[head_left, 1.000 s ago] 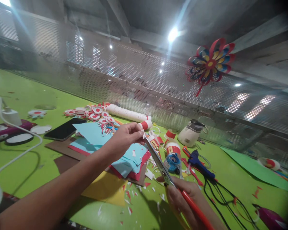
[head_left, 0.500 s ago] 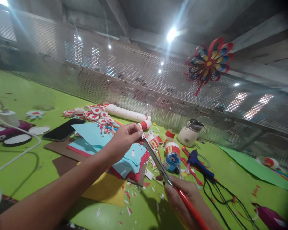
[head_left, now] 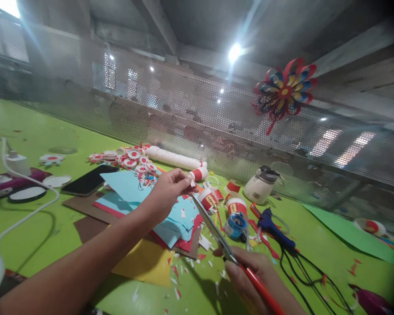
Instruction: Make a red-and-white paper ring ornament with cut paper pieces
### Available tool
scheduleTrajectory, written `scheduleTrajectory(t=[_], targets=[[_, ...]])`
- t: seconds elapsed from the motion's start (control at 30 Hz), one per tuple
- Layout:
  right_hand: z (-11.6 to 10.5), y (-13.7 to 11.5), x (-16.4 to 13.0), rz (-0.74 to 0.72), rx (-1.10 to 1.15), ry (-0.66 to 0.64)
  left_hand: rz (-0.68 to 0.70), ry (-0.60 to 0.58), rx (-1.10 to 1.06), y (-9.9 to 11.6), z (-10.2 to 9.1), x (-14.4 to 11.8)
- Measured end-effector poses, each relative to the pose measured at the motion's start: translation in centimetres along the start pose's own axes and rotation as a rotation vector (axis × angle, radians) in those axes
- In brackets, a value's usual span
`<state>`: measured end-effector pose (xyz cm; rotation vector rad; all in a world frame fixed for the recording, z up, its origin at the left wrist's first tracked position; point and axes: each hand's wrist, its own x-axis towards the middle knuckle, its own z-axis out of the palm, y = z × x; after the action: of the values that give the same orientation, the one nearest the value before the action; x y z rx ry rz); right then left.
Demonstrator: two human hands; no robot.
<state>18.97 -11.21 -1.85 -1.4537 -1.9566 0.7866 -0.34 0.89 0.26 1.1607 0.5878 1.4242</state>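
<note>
My left hand point(head_left: 168, 189) is closed in a pinch above the stacked paper, with a small white paper piece point(head_left: 191, 182) at its fingertips. Just behind the fingertips shows a red-and-white paper cup point(head_left: 199, 173). Lower right, my right hand point(head_left: 248, 273) grips scissors point(head_left: 218, 236) by their red handles. Their blades look closed, with the tips just below my left fingertips. Light blue paper sheets point(head_left: 128, 186) lie under my left hand. Paper scraps point(head_left: 175, 271) are scattered on the green table point(head_left: 147, 299) between my hands.
Several red-and-white paper discs point(head_left: 131, 157) are heaped beside a white roll point(head_left: 175, 157). To the left lie a phone point(head_left: 89, 180) and a white cable point(head_left: 22, 214). Cut cups point(head_left: 235, 205), a blue glue gun point(head_left: 277, 229) with black cord and a white jug point(head_left: 260, 186) stand right.
The scissor tips have drawn slightly down and away from the piece at my left fingertips. The left hand keeps its pinch, and the whole view has shifted a little.
</note>
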Motion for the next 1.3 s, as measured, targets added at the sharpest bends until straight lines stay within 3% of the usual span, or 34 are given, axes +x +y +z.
scheduleTrajectory(t=[0.57,0.87,1.3], targets=[[0.5,0.2,0.4,-0.02,-0.015,0.15,-0.014,0.023,0.005,-0.3,1.0,-0.8],[0.7,0.7,0.3,-0.009,0.047,0.095,0.027,0.037,-0.013,-0.7,1.4,-1.1],[1.0,0.1,0.2,-0.007,0.11,0.122,0.059,0.114,0.031,-0.9,2.2,-1.5]])
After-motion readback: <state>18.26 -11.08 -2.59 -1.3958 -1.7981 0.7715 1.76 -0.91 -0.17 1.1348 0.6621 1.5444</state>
